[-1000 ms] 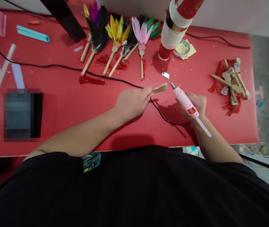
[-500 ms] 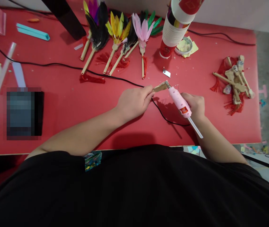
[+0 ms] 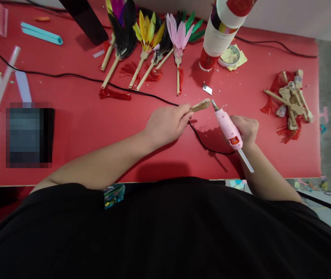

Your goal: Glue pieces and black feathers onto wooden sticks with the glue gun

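My left hand point(image 3: 169, 121) pinches a small wooden fan handle point(image 3: 201, 105), its wide end pointing right; the part inside my fingers is hidden. My right hand point(image 3: 246, 128) is closed around a pink hot glue gun point(image 3: 227, 126), with a clear glue stick point(image 3: 246, 161) jutting from its back end. The gun's metal nozzle point(image 3: 214, 104) is close to the tip of the wooden piece, with a slight gap between them. Just beyond lies a loose metal blade point(image 3: 207, 89) on the red table point(image 3: 95, 120).
Feather fans point(image 3: 178, 42) with red tassels lie along the back. Stacked paper cups point(image 3: 216, 42) stand beside a tape roll point(image 3: 229, 56). At right is a pile of wooden handles point(image 3: 292, 99). A black cable point(image 3: 75, 77) crosses the table; a blurred dark box point(image 3: 30, 135) sits left.
The glue gun has shifted right, and its nozzle has come away from the end of the wooden handle. My left hand keeps its hold, while the whole view has moved slightly.
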Demonstrator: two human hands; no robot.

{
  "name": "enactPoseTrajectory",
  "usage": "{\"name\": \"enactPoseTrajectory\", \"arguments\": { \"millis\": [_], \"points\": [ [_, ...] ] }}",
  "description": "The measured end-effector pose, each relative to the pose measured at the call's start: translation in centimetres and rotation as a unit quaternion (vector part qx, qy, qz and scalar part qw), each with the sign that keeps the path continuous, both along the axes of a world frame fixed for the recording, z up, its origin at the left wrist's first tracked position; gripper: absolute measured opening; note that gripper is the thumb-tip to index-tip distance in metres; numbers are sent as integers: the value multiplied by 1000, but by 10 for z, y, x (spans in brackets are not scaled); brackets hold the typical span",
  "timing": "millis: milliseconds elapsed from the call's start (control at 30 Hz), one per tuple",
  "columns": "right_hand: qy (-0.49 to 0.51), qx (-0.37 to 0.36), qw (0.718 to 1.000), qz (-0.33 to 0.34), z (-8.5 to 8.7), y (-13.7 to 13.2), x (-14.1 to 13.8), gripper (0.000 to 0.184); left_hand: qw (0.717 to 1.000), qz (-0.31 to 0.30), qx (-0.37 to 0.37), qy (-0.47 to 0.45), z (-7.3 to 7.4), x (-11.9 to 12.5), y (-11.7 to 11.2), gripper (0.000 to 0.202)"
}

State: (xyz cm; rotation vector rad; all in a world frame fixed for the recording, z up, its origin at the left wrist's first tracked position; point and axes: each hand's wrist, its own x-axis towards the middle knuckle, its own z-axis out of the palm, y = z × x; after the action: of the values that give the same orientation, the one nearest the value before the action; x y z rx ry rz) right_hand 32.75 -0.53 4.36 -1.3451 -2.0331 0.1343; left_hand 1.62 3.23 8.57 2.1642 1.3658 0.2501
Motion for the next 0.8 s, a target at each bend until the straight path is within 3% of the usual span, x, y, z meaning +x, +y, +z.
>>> {"name": "enactPoseTrajectory", "arguments": {
  "millis": [167,433,567,800],
  "points": [
    [-34,-22,997,59,6,2,-2,18,997,0,-35,-64,2,0,-1,39],
    [-112,-175,978,11,14,2,-3,5,990,-6,-82,-111,10,2,-4,41],
    [-118,-207,971,15,17,4,-5,24,995,-8,-66,-74,8,2,-4,41],
    [-102,-226,969,16,12,9,-1,37,999,-15,-28,-9,11,0,-6,41]
  ]
}}
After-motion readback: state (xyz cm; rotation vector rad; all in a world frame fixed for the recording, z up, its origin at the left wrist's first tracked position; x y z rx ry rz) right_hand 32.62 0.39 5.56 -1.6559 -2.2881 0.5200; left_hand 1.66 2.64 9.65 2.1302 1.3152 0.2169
